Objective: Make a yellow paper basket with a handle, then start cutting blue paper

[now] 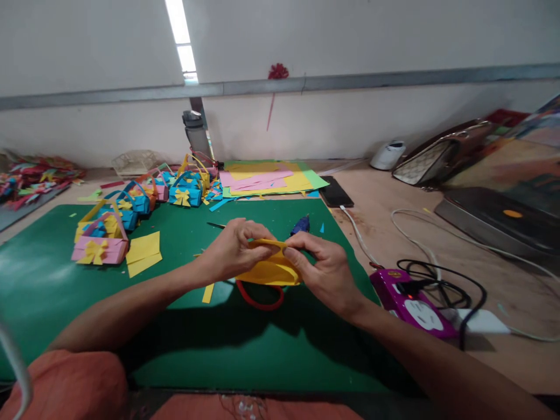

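Between my two hands is a folded piece of yellow paper (268, 273), raised over the green mat (188, 356). My left hand (236, 248) pinches its upper left edge, thumb toward me. On the right edge, my right hand (321, 265) pinches it between thumb and fingers. Below the paper a red scissors handle (262, 303) shows, with the rest hidden. A narrow yellow paper strip (209, 293) lies left of it. Just beyond my right hand is a dark blue pointed object (300, 224), partly hidden.
Several small paper baskets with bows (100, 248) stand at the left, beside yellow paper squares (143, 254). Coloured sheets (266, 178) lie stacked at the back, next to a phone (336, 191) on a cable. A purple power strip (413, 303) with cords sits at the right.
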The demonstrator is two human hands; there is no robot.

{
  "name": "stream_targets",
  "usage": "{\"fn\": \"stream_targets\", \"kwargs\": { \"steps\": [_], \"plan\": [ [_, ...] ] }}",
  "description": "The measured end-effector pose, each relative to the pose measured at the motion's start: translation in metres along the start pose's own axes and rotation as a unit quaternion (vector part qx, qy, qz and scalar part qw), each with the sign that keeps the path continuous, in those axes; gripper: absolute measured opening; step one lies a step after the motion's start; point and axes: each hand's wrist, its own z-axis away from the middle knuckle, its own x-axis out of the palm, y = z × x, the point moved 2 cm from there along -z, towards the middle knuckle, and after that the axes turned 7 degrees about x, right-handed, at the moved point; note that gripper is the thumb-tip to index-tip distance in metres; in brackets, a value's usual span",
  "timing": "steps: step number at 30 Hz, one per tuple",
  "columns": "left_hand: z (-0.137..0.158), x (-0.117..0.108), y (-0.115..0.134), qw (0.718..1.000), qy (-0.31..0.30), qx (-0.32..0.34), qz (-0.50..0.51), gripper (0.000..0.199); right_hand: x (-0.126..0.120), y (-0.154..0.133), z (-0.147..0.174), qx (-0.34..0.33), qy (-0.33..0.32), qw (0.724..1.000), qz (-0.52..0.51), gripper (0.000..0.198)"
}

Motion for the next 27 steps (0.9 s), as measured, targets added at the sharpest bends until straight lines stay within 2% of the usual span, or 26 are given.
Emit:
{"fn": "stream_targets", "kwargs": {
  "steps": [2, 5, 8, 16, 27],
  "plan": [
    [0.001, 0.0, 0.003, 0.993, 0.058, 0.071, -0.07, 0.014, -0.003, 0.001, 0.0, -0.074, 0.037, 0.996, 0.037, 0.008],
    [0.005, 0.001, 0.008, 0.958, 0.146, 0.178, -0.172, 0.011, -0.008, 0.001, 0.001, -0.201, 0.087, 0.968, 0.126, 0.011],
    [0.008, 0.002, 0.01, 0.925, 0.193, 0.249, -0.212, 0.008, -0.014, 0.0, 0.003, -0.268, 0.104, 0.938, 0.194, 0.017],
    [0.015, -0.002, 0.011, 0.878, 0.198, 0.344, -0.268, 0.008, -0.022, -0.015, 0.01, -0.342, 0.093, 0.882, 0.311, 0.017],
    [0.017, 0.003, 0.008, 0.857, 0.199, 0.368, -0.3, 0.008, -0.019, -0.023, 0.015, -0.346, 0.093, 0.857, 0.37, 0.019]
  ]
}}
